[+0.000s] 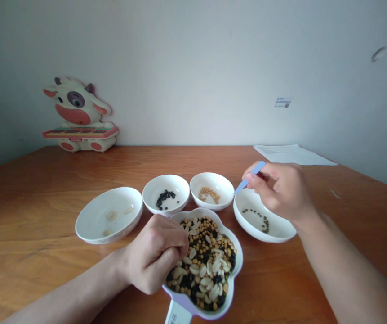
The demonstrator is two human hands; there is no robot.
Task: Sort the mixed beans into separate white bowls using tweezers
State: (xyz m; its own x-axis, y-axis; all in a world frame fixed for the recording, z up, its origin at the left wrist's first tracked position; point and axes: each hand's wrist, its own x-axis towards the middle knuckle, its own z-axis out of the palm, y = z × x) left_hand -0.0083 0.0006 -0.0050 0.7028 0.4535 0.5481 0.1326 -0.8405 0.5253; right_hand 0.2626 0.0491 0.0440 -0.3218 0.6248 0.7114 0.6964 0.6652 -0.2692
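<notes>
Sorting in hand: a flower-shaped dish (235, 270) of mixed seeds and beans sits at the near edge of the tabletop (28, 189), a little right of its middle.
Mixed dish: white inside, lilac rim, short handle with a label pointing to the near edge; holds pale flat seeds, yellow beans, black beans, a few green ones.
Left hand (154, 254): curled over the left rim of the mixed dish, fingertips drawn together down among the seeds; whether a seed is caught between them cannot be told.
Right hand (281, 189): raised above the right-most bowl, thumb and fingers pinched on light blue tweezers (249, 179), tips pointing left and down toward the yellow-bean bowl.
Tweezer tips: too small to tell whether they hold anything.
Green-bean bowl (247, 220): just right of the mixed dish, under the right hand; a short curve of green beans inside.
Yellow-bean bowl (210, 182): just behind the mixed dish; a small heap of yellow beans.
Black-bean bowl (166, 186): left of the yellow-bean bowl, rims near touching; a small cluster of black beans.
Pale-seed bowl (95, 216): left-most, tilted; a few pale seeds.
Far left corner: cow-shaped toy keyboard (78, 114) against the wall.
Far right edge: sheet of paper (292, 154) lying flat.
</notes>
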